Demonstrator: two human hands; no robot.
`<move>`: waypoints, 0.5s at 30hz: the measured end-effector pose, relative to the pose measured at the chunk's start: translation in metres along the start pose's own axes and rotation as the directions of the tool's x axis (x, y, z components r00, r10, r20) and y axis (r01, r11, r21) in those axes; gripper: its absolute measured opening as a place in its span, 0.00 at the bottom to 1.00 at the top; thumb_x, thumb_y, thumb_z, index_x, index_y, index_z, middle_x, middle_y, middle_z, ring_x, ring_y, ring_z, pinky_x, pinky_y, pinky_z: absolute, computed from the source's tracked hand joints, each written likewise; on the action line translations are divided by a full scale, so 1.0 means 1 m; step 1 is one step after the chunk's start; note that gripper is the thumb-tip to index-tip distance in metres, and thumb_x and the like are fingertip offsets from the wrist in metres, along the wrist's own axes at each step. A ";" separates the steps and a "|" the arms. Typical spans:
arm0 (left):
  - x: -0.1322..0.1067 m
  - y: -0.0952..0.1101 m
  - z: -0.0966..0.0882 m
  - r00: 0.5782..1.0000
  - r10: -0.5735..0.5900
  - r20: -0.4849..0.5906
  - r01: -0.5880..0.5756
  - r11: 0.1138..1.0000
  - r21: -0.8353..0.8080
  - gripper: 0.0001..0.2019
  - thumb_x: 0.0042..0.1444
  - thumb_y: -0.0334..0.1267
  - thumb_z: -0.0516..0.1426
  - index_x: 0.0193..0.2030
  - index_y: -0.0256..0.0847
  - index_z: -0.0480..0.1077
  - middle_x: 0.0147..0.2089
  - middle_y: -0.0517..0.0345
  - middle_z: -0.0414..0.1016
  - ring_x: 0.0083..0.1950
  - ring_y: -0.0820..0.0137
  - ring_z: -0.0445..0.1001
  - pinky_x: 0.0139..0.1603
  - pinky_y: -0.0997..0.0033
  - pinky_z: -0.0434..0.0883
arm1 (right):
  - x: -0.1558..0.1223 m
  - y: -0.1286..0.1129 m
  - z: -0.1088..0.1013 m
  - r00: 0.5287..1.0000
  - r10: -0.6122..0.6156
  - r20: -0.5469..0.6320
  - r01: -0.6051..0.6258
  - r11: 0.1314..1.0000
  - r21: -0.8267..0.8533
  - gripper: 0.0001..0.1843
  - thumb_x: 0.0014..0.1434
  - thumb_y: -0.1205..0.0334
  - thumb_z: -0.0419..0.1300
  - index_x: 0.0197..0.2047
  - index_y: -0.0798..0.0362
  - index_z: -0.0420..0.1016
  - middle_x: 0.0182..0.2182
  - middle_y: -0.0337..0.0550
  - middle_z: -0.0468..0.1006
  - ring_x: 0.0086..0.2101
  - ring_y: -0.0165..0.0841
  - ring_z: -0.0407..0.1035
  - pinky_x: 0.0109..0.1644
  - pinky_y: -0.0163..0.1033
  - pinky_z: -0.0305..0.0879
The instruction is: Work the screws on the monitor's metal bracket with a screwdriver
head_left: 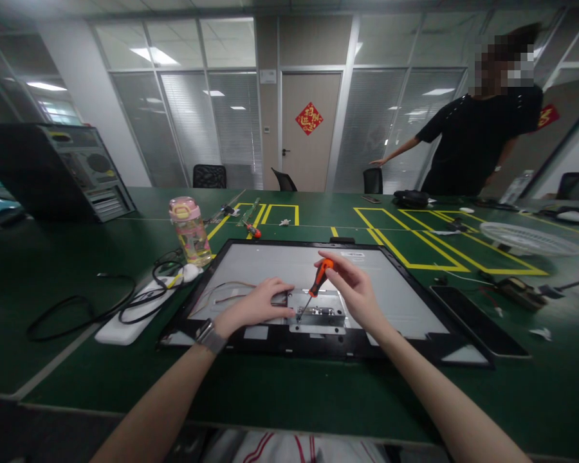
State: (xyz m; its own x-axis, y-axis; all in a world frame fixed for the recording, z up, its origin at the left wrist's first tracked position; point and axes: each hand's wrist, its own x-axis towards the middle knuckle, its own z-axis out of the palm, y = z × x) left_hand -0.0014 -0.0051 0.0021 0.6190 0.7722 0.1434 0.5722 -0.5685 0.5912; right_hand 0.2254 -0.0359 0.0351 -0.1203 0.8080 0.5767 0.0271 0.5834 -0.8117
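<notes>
An opened flat monitor lies face down on the green table, its grey back panel bare inside a black frame. A small metal board cover sits at its lower middle. My right hand pinches an orange-handled screwdriver, tilted, with its tip down on the cover's left edge. My left hand, a watch on the wrist, rests fingers-down on the panel and the cover's left end, steadying it. Thin coloured wires run leftward from under that hand.
A pink drink bottle stands left of the monitor, beside black cables and a white slab. A computer case sits far left. A black panel, small parts and a fan grille lie right. A person in black stands at the far right.
</notes>
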 end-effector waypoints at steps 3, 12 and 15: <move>0.001 -0.001 0.000 1.000 0.000 0.001 0.000 1.000 0.007 0.30 0.53 0.52 0.59 0.60 0.42 0.64 0.52 0.51 0.66 0.54 0.61 0.66 0.57 0.66 0.62 | 0.000 0.001 0.000 1.000 -0.021 -0.006 0.021 1.000 -0.017 0.16 0.59 0.59 0.58 0.51 0.45 0.73 0.40 0.43 0.78 0.42 0.38 0.71 0.49 0.47 0.64; 0.000 -0.003 0.001 1.000 -0.002 0.001 0.002 1.000 0.013 0.30 0.53 0.53 0.59 0.60 0.43 0.63 0.52 0.52 0.66 0.54 0.61 0.66 0.57 0.66 0.62 | 0.000 0.000 -0.001 0.999 -0.050 -0.001 0.050 0.997 -0.058 0.16 0.61 0.60 0.56 0.52 0.44 0.72 0.43 0.44 0.78 0.44 0.38 0.70 0.51 0.49 0.63; 0.000 -0.004 0.002 1.000 -0.004 0.002 0.004 1.000 0.007 0.30 0.53 0.53 0.59 0.60 0.44 0.63 0.53 0.51 0.65 0.55 0.61 0.66 0.57 0.66 0.62 | 0.000 0.001 0.000 0.995 -0.096 -0.038 0.092 0.992 -0.090 0.14 0.57 0.61 0.60 0.48 0.45 0.74 0.39 0.43 0.76 0.41 0.37 0.69 0.49 0.47 0.65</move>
State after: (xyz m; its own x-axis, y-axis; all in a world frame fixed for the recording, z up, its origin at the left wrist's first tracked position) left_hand -0.0023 -0.0033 -0.0016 0.6174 0.7741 0.1397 0.5785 -0.5672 0.5861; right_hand 0.2254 -0.0351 0.0338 -0.0841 0.7511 0.6548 0.1050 0.6602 -0.7437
